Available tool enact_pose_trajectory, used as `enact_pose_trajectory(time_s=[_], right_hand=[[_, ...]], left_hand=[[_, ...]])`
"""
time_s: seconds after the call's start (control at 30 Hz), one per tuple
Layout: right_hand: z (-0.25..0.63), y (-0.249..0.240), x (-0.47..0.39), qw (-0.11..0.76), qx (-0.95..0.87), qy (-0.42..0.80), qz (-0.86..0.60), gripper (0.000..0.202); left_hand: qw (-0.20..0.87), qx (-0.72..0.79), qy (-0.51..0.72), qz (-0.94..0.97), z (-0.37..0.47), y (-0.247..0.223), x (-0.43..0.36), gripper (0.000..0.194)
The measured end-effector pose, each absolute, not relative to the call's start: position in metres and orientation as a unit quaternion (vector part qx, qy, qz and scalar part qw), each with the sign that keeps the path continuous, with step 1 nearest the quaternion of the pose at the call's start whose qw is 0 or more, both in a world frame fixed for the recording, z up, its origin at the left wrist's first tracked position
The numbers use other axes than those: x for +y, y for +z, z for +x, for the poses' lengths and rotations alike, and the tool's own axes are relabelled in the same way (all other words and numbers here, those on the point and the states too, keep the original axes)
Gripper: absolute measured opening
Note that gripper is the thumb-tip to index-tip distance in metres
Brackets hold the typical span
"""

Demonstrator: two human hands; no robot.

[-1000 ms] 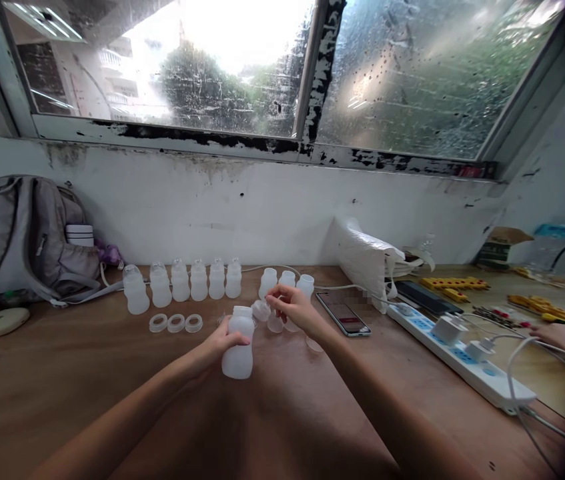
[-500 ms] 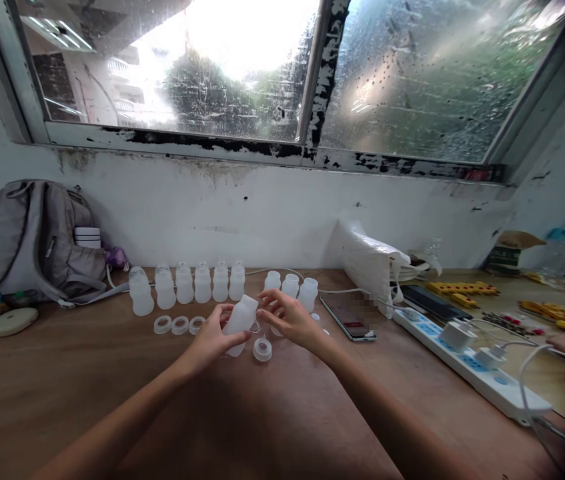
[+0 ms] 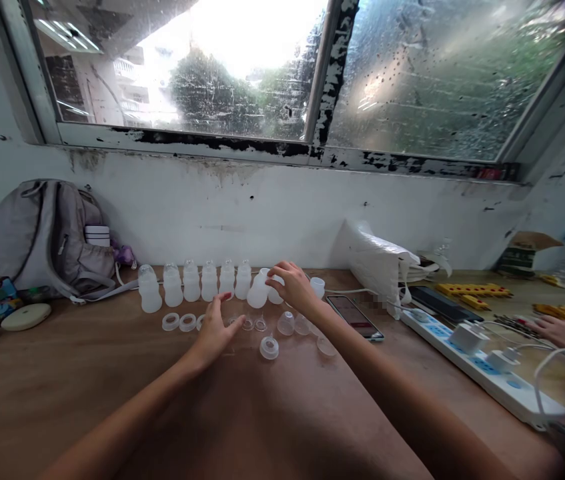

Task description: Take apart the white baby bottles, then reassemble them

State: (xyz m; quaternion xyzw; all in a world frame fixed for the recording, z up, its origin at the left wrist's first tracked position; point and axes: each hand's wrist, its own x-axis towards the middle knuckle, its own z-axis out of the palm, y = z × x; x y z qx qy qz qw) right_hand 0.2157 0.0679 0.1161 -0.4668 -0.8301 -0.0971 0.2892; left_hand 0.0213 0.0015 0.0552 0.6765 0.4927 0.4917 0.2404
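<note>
The right hand (image 3: pixel 289 288) is gripping an upright translucent white plastic bottle (image 3: pixel 258 292); the left hand (image 3: pixel 215 331) is lying open, nearer.

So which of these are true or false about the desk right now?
1. The right hand grips a translucent white plastic bottle beside the capped row. True.
2. The left hand holds a bottle. False: it lies open on the wooden table, holding nothing.
3. A grey fabric backpack leans on the wall at the left. True.
4. The black smartphone lies on the white power strip. False: it lies on the table beside it.
</note>
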Motion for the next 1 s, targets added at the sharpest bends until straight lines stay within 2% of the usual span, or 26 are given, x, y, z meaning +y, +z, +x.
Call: enact_pose_trajectory(time_s=[0.13,0.23,0.6,0.8,0.9,1.0], right_hand=[[0.207,0.107,0.095,0.168,-0.833,-0.193,-0.490,0.014],[0.201,0.098,0.109,0.138,-0.831,-0.210,-0.496,0.013],[0.199,0.088,0.125,0.130,-0.816,-0.211,-0.523,0.014],[0.201,0.093,0.106,0.169,-0.800,-0.214,-0.534,0.024],[0.201,0.089,0.078,0.216,-0.807,-0.168,-0.524,0.029],[0.203,0.073,0.039,0.202,-0.817,-0.096,-0.531,0.035]], left_hand=[[0.211,0.521,0.504,0.656,0.017,0.052,0.007,0.041],[0.214,0.534,0.504,0.644,0.015,0.052,0.009,0.038],[0.213,0.533,0.505,0.645,0.014,0.047,0.013,0.037],[0.219,0.521,0.509,0.649,0.016,0.041,0.011,0.030],[0.228,0.509,0.517,0.649,0.017,0.037,0.010,0.025],[0.246,0.480,0.518,0.664,0.019,0.031,0.009,0.022]])
